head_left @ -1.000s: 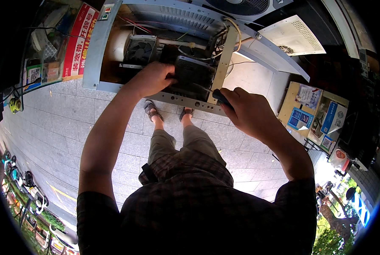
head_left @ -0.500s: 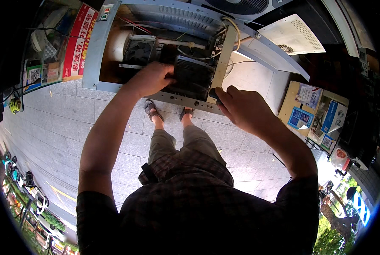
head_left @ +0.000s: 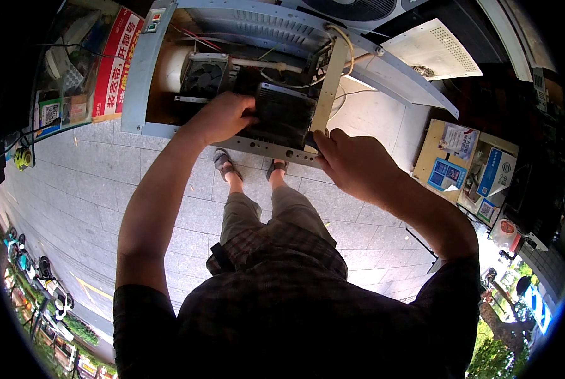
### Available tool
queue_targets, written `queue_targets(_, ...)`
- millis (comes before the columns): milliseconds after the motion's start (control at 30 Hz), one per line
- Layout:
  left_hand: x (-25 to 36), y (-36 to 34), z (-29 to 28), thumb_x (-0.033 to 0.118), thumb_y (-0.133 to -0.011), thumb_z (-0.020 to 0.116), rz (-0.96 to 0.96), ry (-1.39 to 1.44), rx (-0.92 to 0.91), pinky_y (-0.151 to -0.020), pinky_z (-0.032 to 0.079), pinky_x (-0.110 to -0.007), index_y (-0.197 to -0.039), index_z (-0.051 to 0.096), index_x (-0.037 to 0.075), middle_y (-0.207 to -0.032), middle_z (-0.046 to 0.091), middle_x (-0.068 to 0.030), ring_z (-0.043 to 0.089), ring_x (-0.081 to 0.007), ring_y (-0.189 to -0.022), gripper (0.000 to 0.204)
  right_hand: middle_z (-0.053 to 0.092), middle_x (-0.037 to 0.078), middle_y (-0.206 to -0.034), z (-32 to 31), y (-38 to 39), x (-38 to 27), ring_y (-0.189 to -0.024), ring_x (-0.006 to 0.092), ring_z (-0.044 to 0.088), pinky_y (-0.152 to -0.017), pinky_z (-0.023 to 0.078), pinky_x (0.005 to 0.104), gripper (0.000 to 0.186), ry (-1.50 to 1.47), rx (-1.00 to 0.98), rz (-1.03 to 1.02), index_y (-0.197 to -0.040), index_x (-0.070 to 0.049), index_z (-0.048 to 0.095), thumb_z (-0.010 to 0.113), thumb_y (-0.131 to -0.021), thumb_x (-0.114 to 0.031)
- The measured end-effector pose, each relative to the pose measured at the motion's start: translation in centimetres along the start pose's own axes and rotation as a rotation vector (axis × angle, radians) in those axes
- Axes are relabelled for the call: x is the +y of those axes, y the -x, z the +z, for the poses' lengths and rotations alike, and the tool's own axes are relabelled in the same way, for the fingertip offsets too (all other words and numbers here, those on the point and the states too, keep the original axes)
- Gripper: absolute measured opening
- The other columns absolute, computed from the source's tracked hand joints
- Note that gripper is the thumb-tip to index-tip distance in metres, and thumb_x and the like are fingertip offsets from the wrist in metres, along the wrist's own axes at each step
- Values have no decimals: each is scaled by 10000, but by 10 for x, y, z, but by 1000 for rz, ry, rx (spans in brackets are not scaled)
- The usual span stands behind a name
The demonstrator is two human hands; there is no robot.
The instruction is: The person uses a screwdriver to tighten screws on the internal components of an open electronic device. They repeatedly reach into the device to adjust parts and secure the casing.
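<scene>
Clearly, the work sits around twelve o'clock, where a long grey metal cabinet [head_left: 134,104] lies with its insides exposed. Inside it, at twelve o'clock, is a black box [head_left: 287,107] with a slotted edge. The left hand [head_left: 229,117] reaches in from seven o'clock of that box, fingers curled near its nine o'clock edge; I can't make out whether its grip has hold of anything or just touches. At two o'clock the right hand [head_left: 352,158] has its grip closed around a dark-handled tool [head_left: 311,140], whose visible tip lies near the box's four o'clock corner, beside the foot of a pale metal strip [head_left: 330,95]. Toward eleven o'clock, a black fan [head_left: 205,77] sits next to a white cylinder [head_left: 174,69]. A perforated white panel [head_left: 437,47] leans between one and two o'clock, and a red sign [head_left: 113,69] stands at ten. Below the cabinet spreads grey paving [head_left: 162,183], with sandalled feet [head_left: 225,165] on it.
</scene>
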State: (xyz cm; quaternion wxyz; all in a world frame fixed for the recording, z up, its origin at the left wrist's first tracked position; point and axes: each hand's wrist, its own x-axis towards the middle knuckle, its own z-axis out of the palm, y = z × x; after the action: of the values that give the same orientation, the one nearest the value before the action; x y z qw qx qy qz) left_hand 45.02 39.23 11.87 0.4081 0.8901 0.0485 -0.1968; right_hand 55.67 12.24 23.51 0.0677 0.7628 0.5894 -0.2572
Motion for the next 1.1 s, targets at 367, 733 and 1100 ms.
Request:
queue_targets(367,14,23,-16,205,-962,738,-152,-63,184,-728,573,-369,-1031,692,3,-918,755,-162,752,-243,-824,219,690,151,-1038,-11,63,-30,-828,305,722,-702,586,402,467,-674,141,24,-1363,-63,584,708,-962,-266)
queue_targets(733,80,205,161,322,-1028,601,-463,1497,61,-1027,464,-337,-1409,511,7,-1303,598,-125,601,-208,-1183,503,601,242,-1282,99,54,-93,-1195,371,623,-957,557,483,509,-1189,104,-30,-1462,-29,451,602,-1023,-237)
queue_targets(1100,95,219,106,327,-1103,511,-584,1589,852,-725,497,-280,-1326,571,82,-946,571,9,584,-114,-861,336,646,183,-1216,58,15,-106,-1142,375,629,-967,518,464,396,-794,68,-259,-1268,-25,590,672,-955,-254)
